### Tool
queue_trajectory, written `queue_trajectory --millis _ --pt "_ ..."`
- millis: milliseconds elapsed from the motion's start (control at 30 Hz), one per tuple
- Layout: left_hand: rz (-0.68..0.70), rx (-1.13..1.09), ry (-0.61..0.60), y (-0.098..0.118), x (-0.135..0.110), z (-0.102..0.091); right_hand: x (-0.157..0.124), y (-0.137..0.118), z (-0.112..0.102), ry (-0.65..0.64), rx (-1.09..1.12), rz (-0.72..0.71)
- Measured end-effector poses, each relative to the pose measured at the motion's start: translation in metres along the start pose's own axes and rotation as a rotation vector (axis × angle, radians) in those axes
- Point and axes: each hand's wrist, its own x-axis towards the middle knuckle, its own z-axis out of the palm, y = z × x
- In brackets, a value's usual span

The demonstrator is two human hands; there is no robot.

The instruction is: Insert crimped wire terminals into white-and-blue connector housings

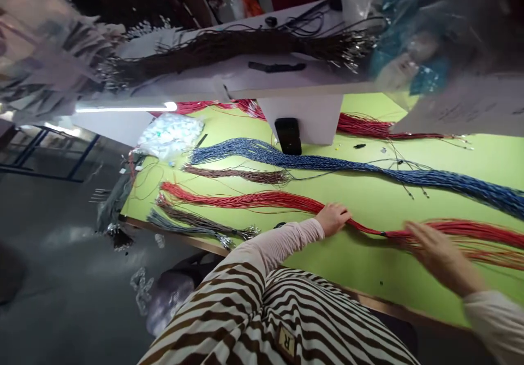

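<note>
The person's left hand [332, 219] lies on the red wire bundle [262, 200], which runs across the green surface [360, 284] close to its near edge, within easy reach of the person's striped top [262, 310]. The left fingers [341, 215] curl narrowly over the wires, apparently pinching them and pinning the bundle in place. The right hand [442, 258] is blurred just above the same bundle, farther along and past a small dark band [385, 234] where the wires gather. Its fingers look spread, but the blur leaves unclear whether they hold any wires. Beyond the red lies a long, twisted blue wire bundle [327, 163], with a thinner brownish bundle [237, 173] beside it and grey and brown bundles [188, 224] towards the near corner. Laying them lengthwise and apart seems meant to keep each colour from tangling with the next. A black phone [288, 136] leans upright against a white board [301, 117], perhaps placed there for viewing, and a clear bag of small white parts [170, 135] sits at the far corner, away from the wires.
</note>
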Motion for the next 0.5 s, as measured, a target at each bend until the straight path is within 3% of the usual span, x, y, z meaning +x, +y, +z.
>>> queue_trajectory --millis 133,333,433,500 --pt "-0.052 -0.024 0.017 -0.034 -0.053 -0.021 0.018 -0.015 0.033 -0.062 -0.105 -0.087" --pt "-0.421 0.045 0.015 -0.138 -0.202 -0.073 0.024 -0.021 0.042 -0.073 -0.182 -0.074" --pt "-0.528 0.083 -0.048 -0.188 -0.263 -0.086 0.030 -0.046 0.049 -0.049 -0.215 -0.034" --pt "-0.547 0.095 -0.101 -0.215 -0.289 -0.087 0.045 -0.075 0.058 -0.045 -0.237 -0.033"
